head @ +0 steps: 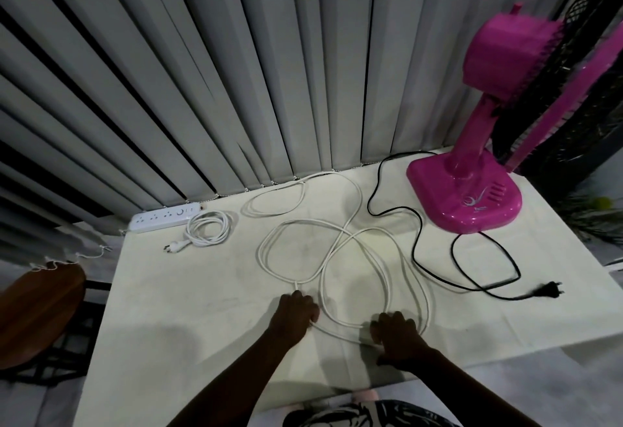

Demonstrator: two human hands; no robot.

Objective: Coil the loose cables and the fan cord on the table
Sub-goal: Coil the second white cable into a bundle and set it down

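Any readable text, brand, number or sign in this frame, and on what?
None can be read.
Pink plastic fan base: a silver swirl logo with small print beneath, too blurred to read.
White power strip: only sockets and a round button show, no legible marking.

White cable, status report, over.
Left hand and right hand both grip the white cable, still sprawled in loose loops. Black fan cord uncoiled alongside it.

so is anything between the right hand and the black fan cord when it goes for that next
Only the white cable: its outer loops lie on the table between the right hand and the black fan cord. Otherwise nothing visible blocks the way. The pink fan stands farther back.
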